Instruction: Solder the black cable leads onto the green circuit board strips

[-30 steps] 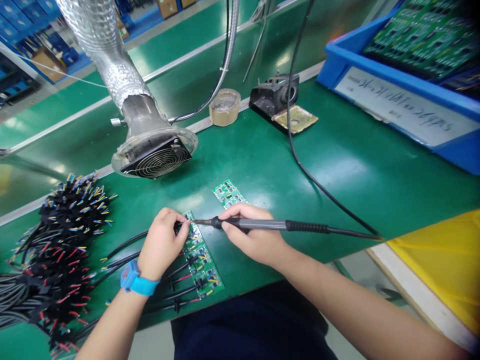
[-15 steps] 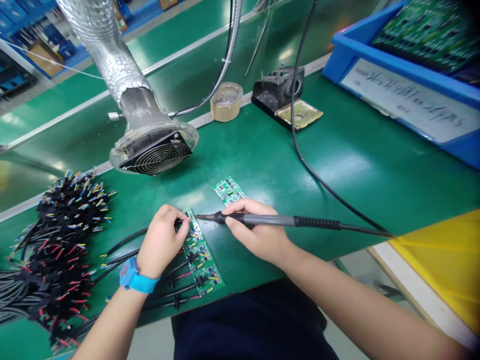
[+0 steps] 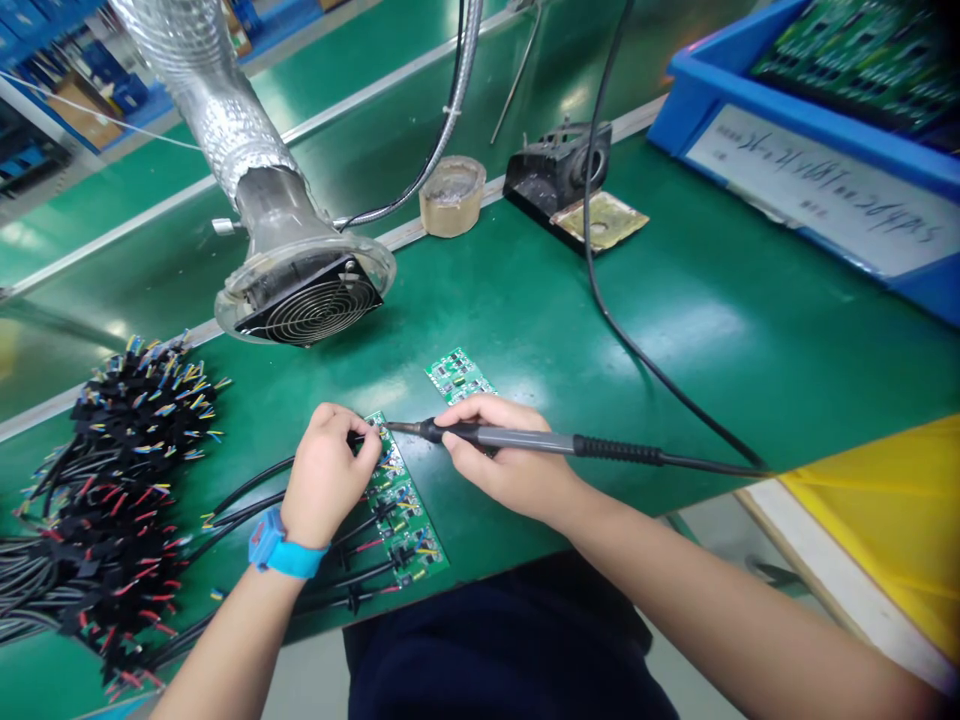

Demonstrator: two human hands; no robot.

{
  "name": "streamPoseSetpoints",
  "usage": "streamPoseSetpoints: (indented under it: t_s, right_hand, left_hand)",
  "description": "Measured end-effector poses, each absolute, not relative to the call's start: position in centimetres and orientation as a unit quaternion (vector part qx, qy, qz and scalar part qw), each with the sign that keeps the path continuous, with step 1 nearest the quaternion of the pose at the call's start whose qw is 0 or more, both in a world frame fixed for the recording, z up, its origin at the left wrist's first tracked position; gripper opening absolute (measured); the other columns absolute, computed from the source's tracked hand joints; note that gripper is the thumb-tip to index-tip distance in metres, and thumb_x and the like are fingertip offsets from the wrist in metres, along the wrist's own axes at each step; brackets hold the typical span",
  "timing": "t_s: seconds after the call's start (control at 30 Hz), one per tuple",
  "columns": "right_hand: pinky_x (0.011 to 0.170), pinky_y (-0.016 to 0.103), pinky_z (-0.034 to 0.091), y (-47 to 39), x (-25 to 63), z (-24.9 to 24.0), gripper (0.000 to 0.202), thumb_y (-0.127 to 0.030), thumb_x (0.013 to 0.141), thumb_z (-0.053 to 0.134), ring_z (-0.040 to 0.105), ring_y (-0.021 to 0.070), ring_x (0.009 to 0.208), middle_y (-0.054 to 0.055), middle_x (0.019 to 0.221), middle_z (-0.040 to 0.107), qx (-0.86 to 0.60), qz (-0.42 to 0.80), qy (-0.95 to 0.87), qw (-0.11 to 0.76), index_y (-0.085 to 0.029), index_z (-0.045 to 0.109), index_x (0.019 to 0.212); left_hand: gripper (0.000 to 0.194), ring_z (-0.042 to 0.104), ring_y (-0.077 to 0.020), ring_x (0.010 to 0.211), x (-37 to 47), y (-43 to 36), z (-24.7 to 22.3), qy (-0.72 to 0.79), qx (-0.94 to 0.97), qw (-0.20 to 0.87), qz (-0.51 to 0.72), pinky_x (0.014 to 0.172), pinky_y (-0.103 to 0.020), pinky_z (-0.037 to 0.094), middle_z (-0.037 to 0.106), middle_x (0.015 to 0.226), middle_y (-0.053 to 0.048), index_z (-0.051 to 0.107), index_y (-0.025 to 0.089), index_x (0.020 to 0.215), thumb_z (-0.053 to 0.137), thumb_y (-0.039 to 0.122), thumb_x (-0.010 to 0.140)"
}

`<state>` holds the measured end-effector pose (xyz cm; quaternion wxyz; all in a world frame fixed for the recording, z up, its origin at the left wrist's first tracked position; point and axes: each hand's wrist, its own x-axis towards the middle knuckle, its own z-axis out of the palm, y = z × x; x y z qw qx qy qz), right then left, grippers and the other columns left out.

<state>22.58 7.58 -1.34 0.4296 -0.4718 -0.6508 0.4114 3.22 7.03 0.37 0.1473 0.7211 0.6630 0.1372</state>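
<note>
My right hand [image 3: 510, 455] is closed around a soldering iron [image 3: 525, 441], whose tip points left and meets the upper end of a green circuit board [image 3: 416, 520]. At that same end, my left hand [image 3: 330, 465] pinches a black cable [image 3: 259, 478] between thumb and forefinger; its very end is hidden by the fingers. Several black cables with red, blue and yellow wires lie across the board's lower part. Beyond my right hand lies a second circuit board [image 3: 459, 375], partly covered by the fingers.
A fume extractor [image 3: 311, 300] hangs above the bench at left. Bundled cables [image 3: 135, 500] fill the left side. At the back stand a tape roll [image 3: 452, 197] and an iron stand [image 3: 559, 180]. A blue bin [image 3: 810, 200] of boards is at right, with the iron's cord [image 3: 637, 350] before it.
The soldering iron and my right hand have shifted slightly left, bringing the tip further over the board's upper end. My left hand keeps its pinch almost in place.
</note>
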Motion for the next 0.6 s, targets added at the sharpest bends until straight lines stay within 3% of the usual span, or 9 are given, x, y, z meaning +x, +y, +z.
streamPoseSetpoints:
  t_s: [0.6]
  right_hand:
    - [0.053, 0.025, 0.046, 7.67, 22.93, -1.24, 0.009, -0.019, 0.072, 0.055, 0.057, 0.012, 0.056, 0.001, 0.067, 0.064, -0.478, 0.441, -0.603, 0.462, -0.018, 0.061, 0.078]
  left_hand:
    - [0.011, 0.054, -0.0175, 0.079, 3.19, 7.47, 0.38, 0.674, 0.71, 0.161, 0.128, 0.078, -0.033, 0.045, 0.055, 0.079, -0.003, 0.057, 0.018, 0.067, 0.054, 0.021, 0.076]
